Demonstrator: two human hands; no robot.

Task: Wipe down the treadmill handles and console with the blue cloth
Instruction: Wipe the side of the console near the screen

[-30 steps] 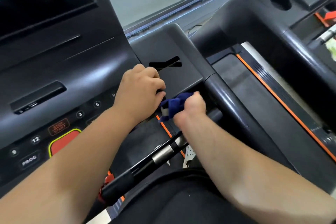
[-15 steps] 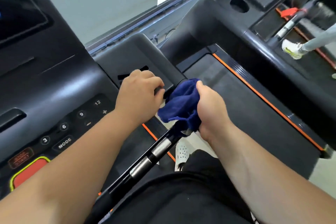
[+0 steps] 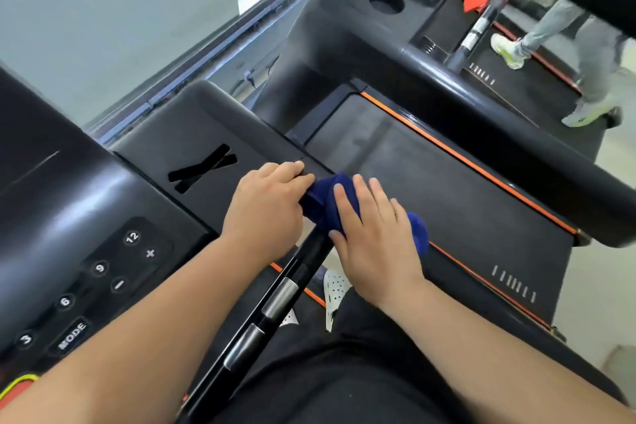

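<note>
View had tilted further right than half a second ago, more of the treadmill belt (image 3: 447,203) and the neighbouring treadmill (image 3: 430,45) showing, where someone's legs (image 3: 568,34) in grey trousers stood. Console (image 3: 103,217) sat at left, keypad numbers 12, 9, 6, 3 and MODE readable. Black handle bar (image 3: 275,299) with two silver grip sensors ran diagonally between the forearms. Right hand (image 3: 375,244) had changed from a bunched fist grip on the cloth to lying flatter, fingers spread, pressing the blue cloth (image 3: 323,203) down over the upper end of the bar. Left hand (image 3: 266,210) stayed curled on the console edge just beside the cloth, fingertips touching its left side. Cloth wrapped the bar under the right palm, a fold sticking out past the right hand's outer edge. White shoe (image 3: 335,289) showed below the bar
</note>
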